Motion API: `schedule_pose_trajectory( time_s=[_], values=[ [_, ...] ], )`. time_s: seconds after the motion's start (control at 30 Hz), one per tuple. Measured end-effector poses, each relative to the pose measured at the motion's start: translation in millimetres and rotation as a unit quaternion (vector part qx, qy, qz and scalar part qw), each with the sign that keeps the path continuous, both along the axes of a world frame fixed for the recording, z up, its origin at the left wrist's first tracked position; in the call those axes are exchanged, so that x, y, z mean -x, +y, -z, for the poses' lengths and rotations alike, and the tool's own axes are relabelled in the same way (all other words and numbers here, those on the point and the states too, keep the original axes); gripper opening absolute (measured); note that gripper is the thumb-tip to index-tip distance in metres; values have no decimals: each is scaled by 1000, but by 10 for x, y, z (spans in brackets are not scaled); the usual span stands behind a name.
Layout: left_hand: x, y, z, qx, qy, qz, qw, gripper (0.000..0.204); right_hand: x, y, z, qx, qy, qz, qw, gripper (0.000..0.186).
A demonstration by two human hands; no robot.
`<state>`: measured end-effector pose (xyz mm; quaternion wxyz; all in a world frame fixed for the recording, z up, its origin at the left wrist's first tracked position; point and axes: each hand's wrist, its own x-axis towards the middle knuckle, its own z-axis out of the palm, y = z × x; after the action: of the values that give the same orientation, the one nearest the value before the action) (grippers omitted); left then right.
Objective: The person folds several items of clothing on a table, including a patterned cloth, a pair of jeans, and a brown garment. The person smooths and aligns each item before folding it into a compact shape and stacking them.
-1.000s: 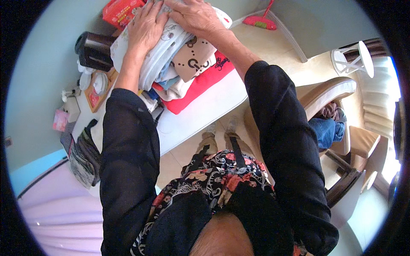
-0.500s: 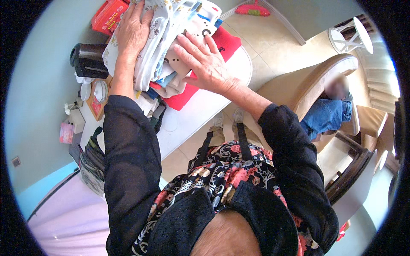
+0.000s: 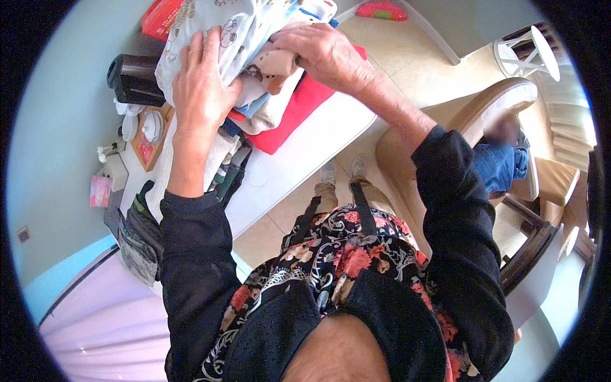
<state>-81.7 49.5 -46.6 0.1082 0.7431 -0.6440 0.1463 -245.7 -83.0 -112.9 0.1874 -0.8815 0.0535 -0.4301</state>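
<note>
Nearest the camera, the dark sleeves run up from the flowered apron to a pile of folded laundry (image 3: 254, 70) on the white desk (image 3: 305, 159). The left hand (image 3: 202, 86) lies flat on the pale printed cloth (image 3: 216, 32), fingers spread, pressing rather than clasping: its grip is released, palm down. Across the pile, the right hand (image 3: 326, 56) curls its fingers over the top edge of a beige patterned piece (image 3: 273, 67), a clenched grip on that cloth, thumb side toward the left hand.

The step in hand looks like squaring up or gathering the stack. The next move calls for both hands to close under or around the bundle together, or the loose layers will slide.

Under the pile, a red cushion (image 3: 299, 108) shows just beyond the right grip. Left of the left grip stand a black cylinder (image 3: 133, 79) and a small wooden tray (image 3: 153, 137). The top of the pile is cut off at the frame edge, and how many pieces it holds is hard to tell, perhaps five or six.
</note>
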Motion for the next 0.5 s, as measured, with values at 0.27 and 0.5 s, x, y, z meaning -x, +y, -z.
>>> schedule_pose_trajectory(
  time_s=[0.27, 0.5],
  values=[
    [-84, 2, -172, -20, -5, -82, 996, 53, -82, -227, -357, -254, 78, -76, 961, 11],
    [-157, -141, -456, 0, 46, -94, 995, 50, -223, -593, -875, 410, 267, 145, 860, 8]
  ],
)
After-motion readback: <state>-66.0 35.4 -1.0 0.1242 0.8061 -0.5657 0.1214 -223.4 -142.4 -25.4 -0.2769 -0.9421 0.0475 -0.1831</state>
